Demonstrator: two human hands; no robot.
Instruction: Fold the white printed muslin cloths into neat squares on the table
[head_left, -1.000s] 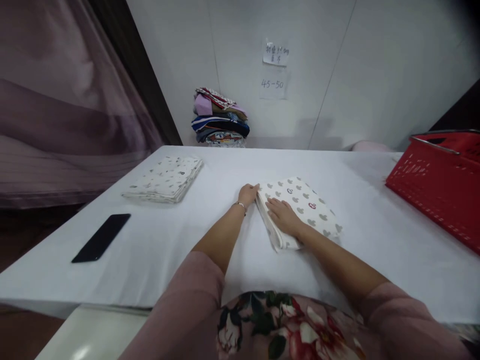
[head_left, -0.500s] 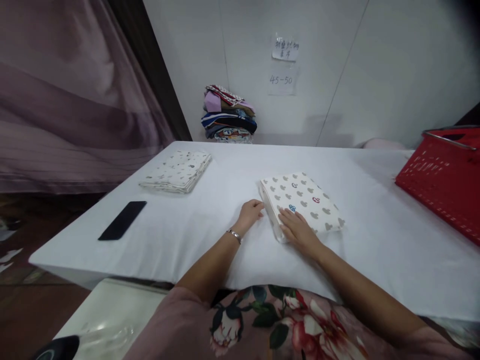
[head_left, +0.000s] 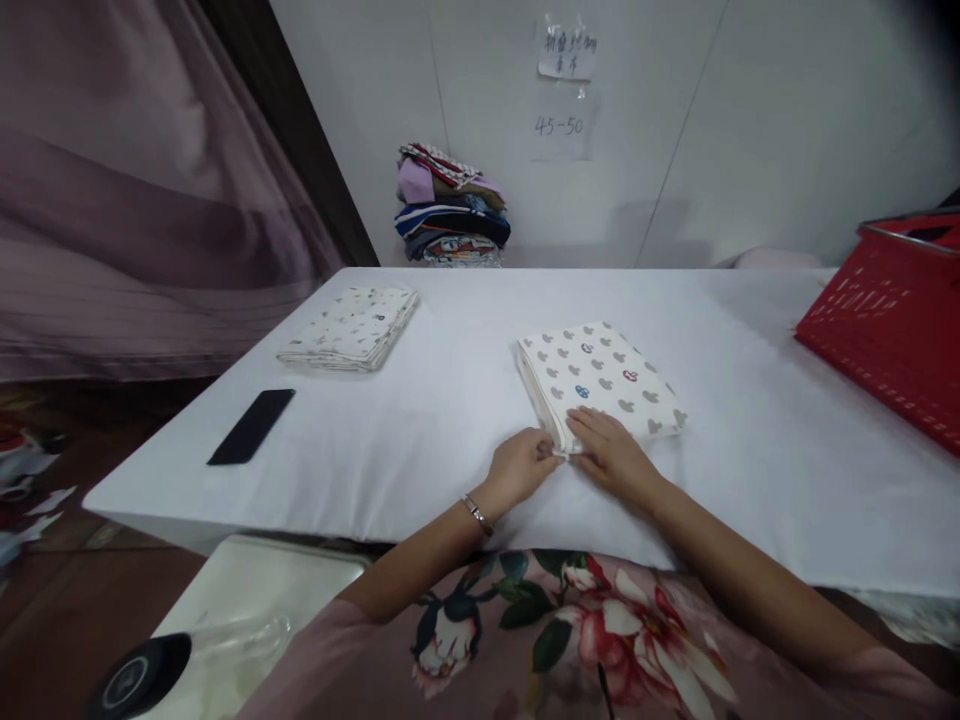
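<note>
Landmark: patterned folded cloth (head_left: pixel 600 378). Left hand (head_left: pixel 519 466): at its near-left corner, thumb and fingers pinching the edge. Right hand (head_left: pixel 613 452): flat on its near edge, fingers together. Cloth extends away from both; left nearer that corner.

From here I count two folded cloths (head_left: pixel 600 375) (head_left: pixel 349 328), two hands (head_left: pixel 519 468) (head_left: pixel 615 455), one silver wristband (head_left: pixel 478 514), one flat black slab (head_left: pixel 252 427), one red basket (head_left: pixel 892 320) and one white-covered table (head_left: pixel 450 400); by the wall, one fabric pile (head_left: pixel 452 212), its layers too jumbled to tally, and two paper notes (head_left: pixel 568 52) (head_left: pixel 559 127).
</note>
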